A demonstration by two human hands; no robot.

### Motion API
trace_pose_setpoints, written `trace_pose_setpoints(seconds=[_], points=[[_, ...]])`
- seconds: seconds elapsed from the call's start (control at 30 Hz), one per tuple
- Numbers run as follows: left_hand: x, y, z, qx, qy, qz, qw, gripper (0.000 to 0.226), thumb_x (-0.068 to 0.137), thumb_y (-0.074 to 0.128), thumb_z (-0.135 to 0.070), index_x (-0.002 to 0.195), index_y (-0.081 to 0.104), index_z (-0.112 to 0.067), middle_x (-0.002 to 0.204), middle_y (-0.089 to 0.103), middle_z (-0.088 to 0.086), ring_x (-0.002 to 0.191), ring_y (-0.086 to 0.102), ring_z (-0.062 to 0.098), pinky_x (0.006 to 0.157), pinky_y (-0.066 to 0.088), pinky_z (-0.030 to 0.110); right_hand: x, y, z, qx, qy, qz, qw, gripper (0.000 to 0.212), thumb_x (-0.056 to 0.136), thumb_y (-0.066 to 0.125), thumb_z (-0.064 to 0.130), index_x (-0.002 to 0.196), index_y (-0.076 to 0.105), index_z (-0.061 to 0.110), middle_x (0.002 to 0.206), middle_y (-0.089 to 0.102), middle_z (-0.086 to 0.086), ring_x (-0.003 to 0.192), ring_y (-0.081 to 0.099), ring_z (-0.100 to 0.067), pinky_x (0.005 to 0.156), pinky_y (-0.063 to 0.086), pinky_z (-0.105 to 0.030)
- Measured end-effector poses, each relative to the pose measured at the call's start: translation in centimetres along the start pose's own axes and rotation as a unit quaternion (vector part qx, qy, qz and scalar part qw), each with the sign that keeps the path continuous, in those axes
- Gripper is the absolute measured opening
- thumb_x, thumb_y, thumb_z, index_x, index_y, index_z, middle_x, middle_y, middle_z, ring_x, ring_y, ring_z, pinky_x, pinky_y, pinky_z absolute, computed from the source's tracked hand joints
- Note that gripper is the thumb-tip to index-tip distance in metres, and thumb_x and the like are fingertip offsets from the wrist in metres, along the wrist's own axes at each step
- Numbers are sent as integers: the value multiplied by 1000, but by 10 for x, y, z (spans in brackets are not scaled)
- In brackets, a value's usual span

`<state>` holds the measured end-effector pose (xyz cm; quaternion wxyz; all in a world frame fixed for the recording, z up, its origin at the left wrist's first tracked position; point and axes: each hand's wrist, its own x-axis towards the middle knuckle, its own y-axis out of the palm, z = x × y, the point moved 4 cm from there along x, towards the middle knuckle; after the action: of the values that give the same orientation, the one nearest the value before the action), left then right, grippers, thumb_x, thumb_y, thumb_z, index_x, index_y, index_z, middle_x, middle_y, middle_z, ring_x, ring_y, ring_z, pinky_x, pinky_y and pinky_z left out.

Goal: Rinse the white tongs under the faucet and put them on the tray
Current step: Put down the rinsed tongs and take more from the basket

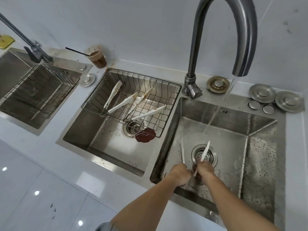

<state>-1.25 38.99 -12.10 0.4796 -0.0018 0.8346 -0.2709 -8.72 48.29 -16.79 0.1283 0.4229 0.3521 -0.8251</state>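
Both my hands are low in the right sink (pixel 260 147), above its drain. My left hand (pixel 179 174) grips one arm of the white tongs (pixel 205 151) and my right hand (pixel 205 169) grips the other, so the two arms are spread apart with their tips pointing away from me. Water runs down from the curved faucet (pixel 240 39) and lands just beyond the tong tips. The wire tray (pixel 168 104) lies across the middle sink with several other white tongs (pixel 148 113) in it, some stained brown.
A dark red puddle (pixel 145 135) lies beside the middle sink's drain. A plastic cup of brown drink (pixel 97 59) with a black straw stands behind that sink. Metal drain plugs (pixel 276 99) sit on the right sink's back ledge. A third sink (pixel 10 67) with a wire basket is at left.
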Motion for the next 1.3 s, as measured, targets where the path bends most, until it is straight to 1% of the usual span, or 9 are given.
trace_pose_setpoints(seconds=[0.13,0.23,0.33,0.43,0.57,0.73,0.9,1.0,1.3], points=[[-6,-8,-4,34,29,6,999,39,97,40,-25,123,58,-3,128,58,19,120,52,34,98,42,34,-3,-6,-1,-32,-10,37,999,28,93,51,13,111,65,-3,108,67,-21,99,65,-34,80,54,-34],[-13,-26,-9,51,66,-11,996,39,97,39,-25,124,58,-5,125,60,19,118,54,34,98,43,36,-16,-17,8,-76,-42,30,996,28,93,47,8,110,65,-6,112,66,-21,105,62,-35,72,45,-29],[-30,-57,-16,67,107,-43,991,35,97,40,-22,122,59,-5,121,64,17,112,59,33,91,46,35,-33,-23,29,-81,-117,22,990,24,89,45,6,81,67,2,90,68,-20,87,64,-35,77,52,-35],[-44,-92,-22,76,143,-90,983,29,97,41,-18,113,63,-6,113,67,15,102,64,32,87,50,34,-53,-27,61,-86,-201,10,976,29,88,46,10,60,53,11,68,57,-12,72,57,-28,70,49,-38],[-54,-141,-23,91,165,-161,969,29,99,40,-17,114,63,-7,106,69,12,84,65,27,77,54,33,-98,-26,116,-169,-325,-5,931,26,93,44,14,70,55,14,69,54,-4,73,53,-24,59,34,-28],[-56,-202,-9,141,164,-242,946,25,97,38,-18,93,62,-12,82,64,8,72,59,27,67,50,33,-141,-5,168,-233,-418,-53,877,21,94,48,22,94,66,12,89,62,-3,83,56,-20,68,42,-28],[-42,-257,21,166,142,-263,940,27,97,37,-18,99,62,-8,90,65,10,76,57,27,65,44,33,-163,40,206,-323,-482,-103,808,30,92,43,27,97,67,11,103,65,-7,95,60,-26,82,50,-38],[-26,-282,45,176,137,-254,941,28,97,36,-17,102,61,-7,97,67,12,83,61,29,65,45,33,-162,71,221,-347,-474,-107,802,30,92,42,29,98,66,13,106,63,-7,101,57,-25,85,48,-38],[27,-362,115,143,98,-273,946,26,94,44,-13,114,59,-5,112,60,15,103,59,32,85,49,39,-152,154,262,-331,-416,-45,846,19,93,45,24,97,60,13,102,59,-5,101,56,-25,80,45,-34]])
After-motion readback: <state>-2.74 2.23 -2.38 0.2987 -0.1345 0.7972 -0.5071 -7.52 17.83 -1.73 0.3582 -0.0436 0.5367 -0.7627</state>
